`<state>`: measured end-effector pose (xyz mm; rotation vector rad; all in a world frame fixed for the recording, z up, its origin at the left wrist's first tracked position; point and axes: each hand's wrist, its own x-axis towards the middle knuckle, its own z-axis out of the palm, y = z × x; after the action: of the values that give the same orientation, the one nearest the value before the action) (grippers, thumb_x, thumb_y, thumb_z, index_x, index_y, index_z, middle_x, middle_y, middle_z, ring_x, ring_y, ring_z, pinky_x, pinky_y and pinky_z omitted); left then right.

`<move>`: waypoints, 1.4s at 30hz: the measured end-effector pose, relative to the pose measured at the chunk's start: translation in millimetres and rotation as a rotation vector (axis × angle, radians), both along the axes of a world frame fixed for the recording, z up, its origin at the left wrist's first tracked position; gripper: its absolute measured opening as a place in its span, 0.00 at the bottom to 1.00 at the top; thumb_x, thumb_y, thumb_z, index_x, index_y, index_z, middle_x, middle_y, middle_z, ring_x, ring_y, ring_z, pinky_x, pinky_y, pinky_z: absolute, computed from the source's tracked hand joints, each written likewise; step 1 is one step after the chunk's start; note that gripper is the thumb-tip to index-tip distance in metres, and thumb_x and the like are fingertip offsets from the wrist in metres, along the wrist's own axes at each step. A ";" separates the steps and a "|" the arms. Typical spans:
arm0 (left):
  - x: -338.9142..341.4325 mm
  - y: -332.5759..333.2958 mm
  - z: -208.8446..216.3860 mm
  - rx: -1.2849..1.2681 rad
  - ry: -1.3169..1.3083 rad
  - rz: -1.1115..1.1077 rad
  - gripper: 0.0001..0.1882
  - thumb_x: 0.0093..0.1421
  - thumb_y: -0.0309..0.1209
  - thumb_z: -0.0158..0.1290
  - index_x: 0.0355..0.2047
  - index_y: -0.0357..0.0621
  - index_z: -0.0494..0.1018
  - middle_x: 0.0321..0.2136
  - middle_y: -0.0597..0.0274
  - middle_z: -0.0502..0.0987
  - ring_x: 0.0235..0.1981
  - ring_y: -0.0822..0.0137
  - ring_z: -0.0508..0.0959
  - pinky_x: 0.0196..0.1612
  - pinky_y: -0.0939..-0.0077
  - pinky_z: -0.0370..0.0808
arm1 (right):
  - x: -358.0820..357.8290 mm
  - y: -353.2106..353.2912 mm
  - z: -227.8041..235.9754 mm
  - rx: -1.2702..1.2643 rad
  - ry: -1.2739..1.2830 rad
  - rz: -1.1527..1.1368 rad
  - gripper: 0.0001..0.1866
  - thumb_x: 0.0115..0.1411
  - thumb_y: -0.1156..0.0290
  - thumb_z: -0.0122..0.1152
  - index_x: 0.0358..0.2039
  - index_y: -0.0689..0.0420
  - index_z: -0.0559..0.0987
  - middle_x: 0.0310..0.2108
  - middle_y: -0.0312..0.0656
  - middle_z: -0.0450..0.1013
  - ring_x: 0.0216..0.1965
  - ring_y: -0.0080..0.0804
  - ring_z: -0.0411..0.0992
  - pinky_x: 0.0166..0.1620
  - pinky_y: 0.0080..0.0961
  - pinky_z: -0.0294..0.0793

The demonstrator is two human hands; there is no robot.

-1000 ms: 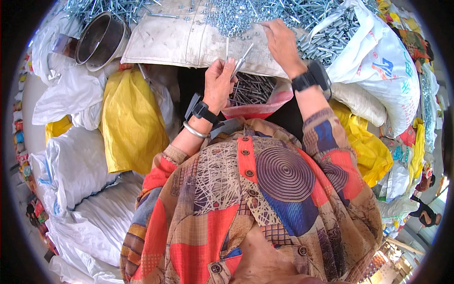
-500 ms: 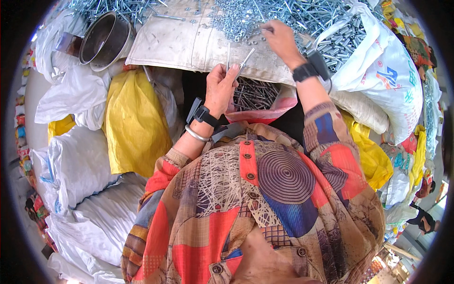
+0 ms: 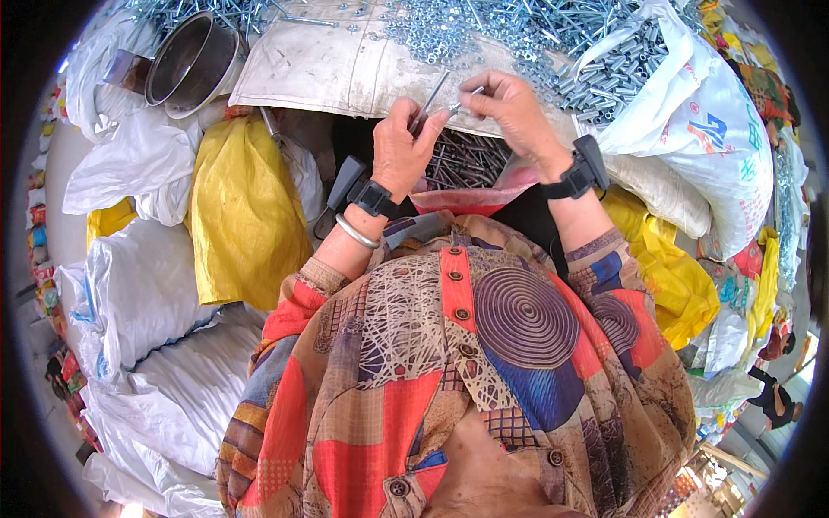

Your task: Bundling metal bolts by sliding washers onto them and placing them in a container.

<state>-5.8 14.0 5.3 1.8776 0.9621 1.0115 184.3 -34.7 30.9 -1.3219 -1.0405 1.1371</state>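
My left hand (image 3: 399, 148) grips a long silver bolt (image 3: 431, 90) that points up and to the right. Close beside it, my right hand (image 3: 509, 108) pinches a small metal piece (image 3: 466, 93) at the bolt's upper end. Both hands hover over a red basin (image 3: 471, 198) filled with dark long bolts (image 3: 466, 160). Black bands sit on both wrists, and a silver bangle is on the left one.
A dirty white sack sheet (image 3: 345, 65) ahead carries a heap of silver nuts and bolts (image 3: 518, 34). A metal pot (image 3: 186, 60) stands at the upper left. Yellow bags (image 3: 242, 207) and white sacks (image 3: 138, 293) lie left; a printed white sack (image 3: 699, 138) lies right.
My right hand came back from the heap of nuts and bolts and now meets the left hand at the bolt's tip. The left hand stayed over the red basin.
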 end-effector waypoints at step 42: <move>43.8 51.9 48.9 0.301 -0.111 -0.199 0.16 0.54 0.36 0.65 0.25 0.38 0.71 0.17 0.62 0.69 0.19 0.70 0.66 0.24 0.75 0.67 | -6.3 65.0 -69.2 0.437 -0.405 -0.202 0.18 0.52 0.69 0.69 0.43 0.57 0.76 0.32 0.48 0.75 0.35 0.48 0.76 0.37 0.35 0.75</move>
<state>37.9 65.9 54.1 2.0881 0.5685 1.1738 178.0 30.3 -38.3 -1.2867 -1.3238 0.4590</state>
